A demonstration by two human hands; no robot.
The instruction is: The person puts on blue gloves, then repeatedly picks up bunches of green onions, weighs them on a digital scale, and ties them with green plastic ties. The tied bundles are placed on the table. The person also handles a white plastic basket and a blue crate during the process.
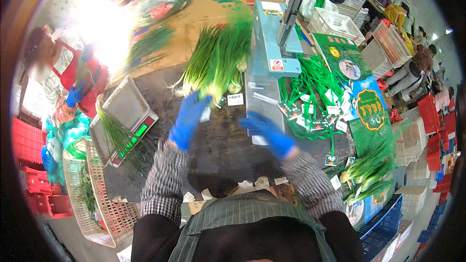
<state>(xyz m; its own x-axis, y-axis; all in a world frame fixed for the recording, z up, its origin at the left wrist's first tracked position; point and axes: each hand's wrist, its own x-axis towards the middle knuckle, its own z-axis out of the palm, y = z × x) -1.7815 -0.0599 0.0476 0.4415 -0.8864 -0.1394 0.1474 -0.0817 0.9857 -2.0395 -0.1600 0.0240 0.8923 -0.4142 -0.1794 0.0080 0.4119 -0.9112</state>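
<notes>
My left hand (189,118), in a blue glove, is at the root end of a bundle of green onions (218,76) with a white tag hanging by it; motion blur hides whether the fingers are closed on it. My right hand (267,133), also blue-gloved, has its fingers spread at the edge of a metal plate (262,107) below a blue-grey bench machine (273,40). More green onions (198,62) lie beside the bundle. Green tie bands (316,76) with printed tags (291,110) are heaped right of the machine.
A scale (122,116) at left carries green onions (116,131). Beyond it stands a co-worker in a red apron (78,76). A white plastic basket (105,203) is at lower left. Tagged onion bundles (371,163) lie at right, near a blue crate (382,218).
</notes>
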